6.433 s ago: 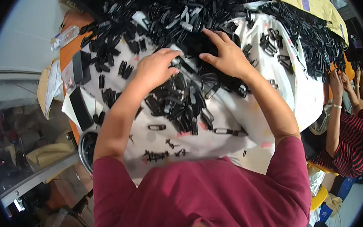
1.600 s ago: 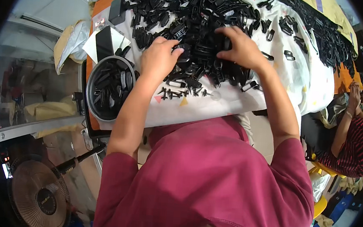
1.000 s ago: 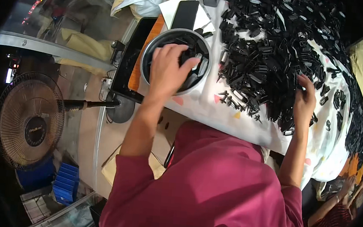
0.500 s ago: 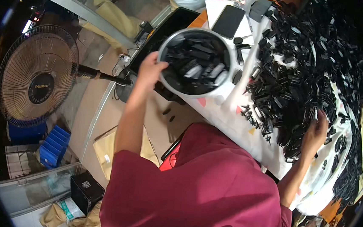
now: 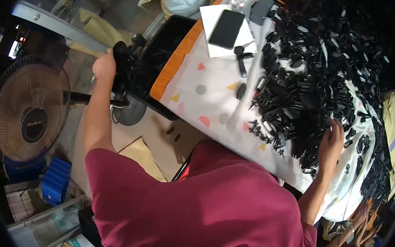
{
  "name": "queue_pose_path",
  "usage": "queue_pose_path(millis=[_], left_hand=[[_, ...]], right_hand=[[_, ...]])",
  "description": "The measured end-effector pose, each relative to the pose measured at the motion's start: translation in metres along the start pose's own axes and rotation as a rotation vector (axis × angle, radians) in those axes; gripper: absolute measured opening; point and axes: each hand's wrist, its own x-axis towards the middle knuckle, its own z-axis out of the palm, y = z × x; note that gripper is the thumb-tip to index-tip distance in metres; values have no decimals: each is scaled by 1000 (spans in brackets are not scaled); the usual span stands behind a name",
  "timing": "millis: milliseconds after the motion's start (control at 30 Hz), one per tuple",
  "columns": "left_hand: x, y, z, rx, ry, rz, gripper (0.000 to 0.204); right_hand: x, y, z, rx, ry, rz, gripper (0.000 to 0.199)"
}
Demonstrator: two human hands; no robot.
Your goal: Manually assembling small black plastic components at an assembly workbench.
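Note:
My left hand (image 5: 104,66) is stretched out far to the left, closed on the edge of the bowl. The bowl is tipped and dark, and most of its shape cannot be made out. Loose black parts (image 5: 134,70) show beside it, at the near end of a long black tray (image 5: 170,31). My right hand (image 5: 332,141) rests at the near right of a large pile of small black plastic parts (image 5: 297,96), some with silvery or white ends. Its fingers are bent together, and a small bright bit shows at the fingertips; what they hold is unclear.
A white cloth with coloured shapes (image 5: 199,102) covers the wooden table (image 5: 171,77). A black phone (image 5: 227,29) lies on a white pad at the back. At the left stand a fan (image 5: 29,115) and a blue bin (image 5: 56,181). Another person's hands (image 5: 358,229) show at the lower right.
My left hand has swung left and away from the table with the bowl, which was level and full of black parts and is now tipped. My right hand has stayed at the pile.

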Motion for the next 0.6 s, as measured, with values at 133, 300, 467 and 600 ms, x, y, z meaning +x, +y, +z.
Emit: queue_pose_path(millis=[133, 300, 467, 600], left_hand=[[15, -6, -14, 178, 126, 252, 15], [24, -16, -88, 20, 189, -28, 23], [-1, 16, -102, -885, -117, -198, 29], [-31, 61, -60, -1522, -593, -7, 35]], right_hand=[[5, -8, -3, 27, -19, -2, 29], [-1, 1, 1, 57, 4, -30, 28], [-7, 5, 0, 75, 103, 95, 31], [-8, 16, -1, 406, 224, 99, 36]])
